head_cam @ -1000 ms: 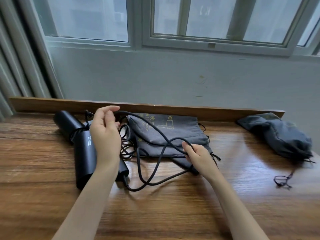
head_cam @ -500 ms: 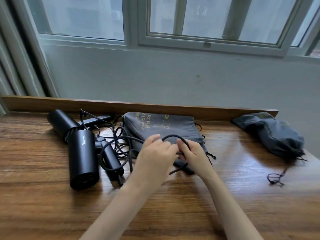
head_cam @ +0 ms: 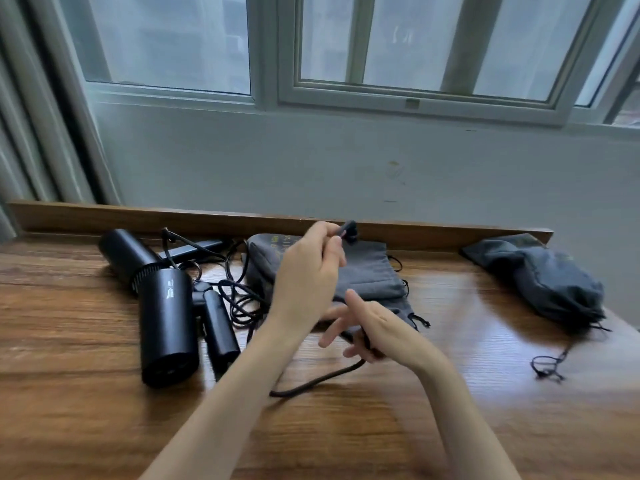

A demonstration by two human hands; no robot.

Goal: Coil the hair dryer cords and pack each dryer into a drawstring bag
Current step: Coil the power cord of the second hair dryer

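Note:
A black hair dryer (head_cam: 166, 323) lies at the left of the wooden table (head_cam: 104, 427), its folded handle (head_cam: 220, 327) beside it. A second black dryer (head_cam: 124, 251) lies behind it. Their cords (head_cam: 239, 299) sit tangled between the dryers and a flat grey drawstring bag (head_cam: 367, 275). My left hand (head_cam: 308, 271) is raised over that bag and pinches a cord's plug end (head_cam: 348, 232). My right hand (head_cam: 374, 327) is lower, near the bag's mouth. Its lower fingers curl round the cord (head_cam: 318, 382), which trails onto the table, while its upper fingers are spread.
A second grey drawstring bag (head_cam: 554, 282), bulging, lies at the right end of the table, its loose drawstring (head_cam: 547, 365) trailing toward me. A raised wooden ledge (head_cam: 433, 233) runs along the back, against the wall below the window.
My left hand has risen from beside the right hand, lifting the cord's plug end above the bag. My right hand has shifted slightly toward me with its upper fingers spread.

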